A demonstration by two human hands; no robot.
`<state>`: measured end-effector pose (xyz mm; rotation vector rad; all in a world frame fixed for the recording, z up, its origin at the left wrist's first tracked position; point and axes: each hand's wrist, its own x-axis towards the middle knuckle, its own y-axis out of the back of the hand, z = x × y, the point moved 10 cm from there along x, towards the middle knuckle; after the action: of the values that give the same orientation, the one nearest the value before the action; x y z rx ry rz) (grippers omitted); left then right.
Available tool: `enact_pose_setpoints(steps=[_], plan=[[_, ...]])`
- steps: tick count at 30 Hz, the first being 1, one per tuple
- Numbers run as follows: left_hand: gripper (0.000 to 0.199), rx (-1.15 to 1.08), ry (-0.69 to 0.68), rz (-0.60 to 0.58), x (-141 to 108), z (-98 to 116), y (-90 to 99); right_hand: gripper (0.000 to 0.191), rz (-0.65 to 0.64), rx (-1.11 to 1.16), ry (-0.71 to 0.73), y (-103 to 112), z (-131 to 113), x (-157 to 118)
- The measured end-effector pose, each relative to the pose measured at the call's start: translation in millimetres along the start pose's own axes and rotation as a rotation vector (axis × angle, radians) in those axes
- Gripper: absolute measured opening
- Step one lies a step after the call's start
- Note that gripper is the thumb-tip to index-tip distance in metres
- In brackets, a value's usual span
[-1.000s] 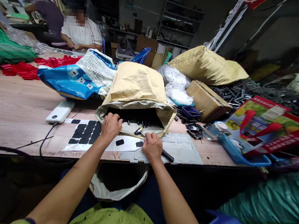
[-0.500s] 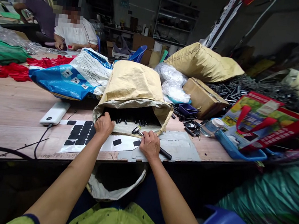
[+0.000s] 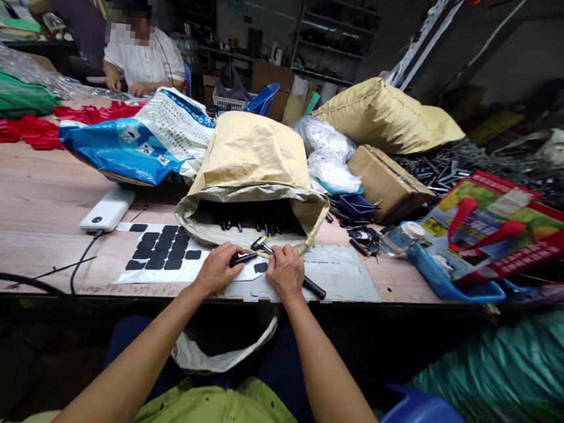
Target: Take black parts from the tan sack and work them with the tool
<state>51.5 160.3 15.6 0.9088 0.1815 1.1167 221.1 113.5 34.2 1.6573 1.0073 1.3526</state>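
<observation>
Between the fingers of my left hand [image 3: 218, 268] is a slim black rod-like piece [image 3: 244, 259], pointing right over the white sticker sheet. My right hand [image 3: 285, 272] is closed round a small hammer [image 3: 315, 289]; its metal head lies by the sack's mouth and its black handle sticks out to the right below my hand. Just beyond both hands, a tan woven sack [image 3: 255, 150] lies with its mouth facing me. Several small black pieces [image 3: 266, 229] show inside it. The sheet of black square stickers [image 3: 160, 251] extends left from my left hand.
A white power bank [image 3: 107, 211] with a cable lies at left, before a blue-and-white bag [image 3: 140, 143]. A clear jar [image 3: 402, 238], a blue tray [image 3: 453, 282] and a red shopping bag [image 3: 497, 230] stand at right. An open sack [image 3: 229, 361] hangs below the table edge. Two people sit far left.
My left hand has come from the left side of the sack's mouth toward me and right, and now holds a black rod-like piece. My right hand stays on the hammer.
</observation>
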Motion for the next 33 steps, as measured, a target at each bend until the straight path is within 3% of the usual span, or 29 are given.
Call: enact_pose_setpoints(steps=[10,14,19,25,33], plan=[[0.022,0.013,0.013,-0.006,3,-17,-4.2,0.018,-0.027,0.049,-0.003,0,5,3],[0.021,0.000,0.045,-0.016,3,-19,-4.8,0.025,0.004,0.210,-0.013,16,2,-1],[0.021,0.009,0.079,-0.025,4,-20,-5.2,0.031,0.003,0.411,0.041,37,-18,-18],[0.020,0.004,0.099,-0.017,3,-21,-5.6,0.034,-0.025,0.308,0.053,36,-28,-34],[0.020,0.004,0.088,-0.017,4,-19,-3.1,0.034,0.002,0.311,0.100,39,-46,-33]])
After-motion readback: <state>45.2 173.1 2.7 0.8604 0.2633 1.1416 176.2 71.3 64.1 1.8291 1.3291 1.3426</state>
